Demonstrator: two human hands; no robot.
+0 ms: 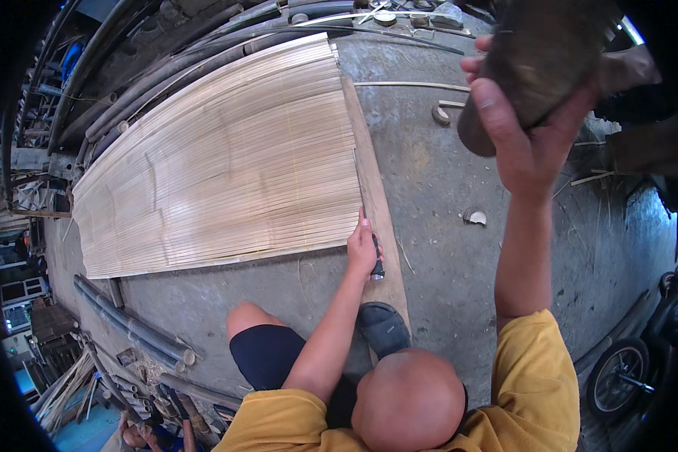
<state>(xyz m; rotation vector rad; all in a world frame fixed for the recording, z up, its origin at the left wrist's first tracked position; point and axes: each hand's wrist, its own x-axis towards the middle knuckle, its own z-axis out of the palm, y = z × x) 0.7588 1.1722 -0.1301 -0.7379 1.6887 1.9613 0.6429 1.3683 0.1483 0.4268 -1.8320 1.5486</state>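
Note:
A wide mat of pale bamboo slats (226, 166) lies on the floor, its right edge resting along a long wooden plank (380, 215). My left hand (364, 252) is closed round a black-handled hand tool (377, 267) with a metal butt, at the mat's near right corner. Its working end is hidden by my fingers and the slats. Raised at the upper right, close to the camera, my right hand (531, 143) grips a thick, dark wooden block (539, 68), partly blurred. My slippered foot (384, 329) stands on the plank's near end.
Dark bamboo poles (181, 75) lie beyond the mat; more poles (132, 324) lie at lower left. A small cut bamboo piece (474, 217) is on the concrete floor. A motorbike wheel (618, 377) stands at lower right. Another person (135, 435) is at the lower left edge.

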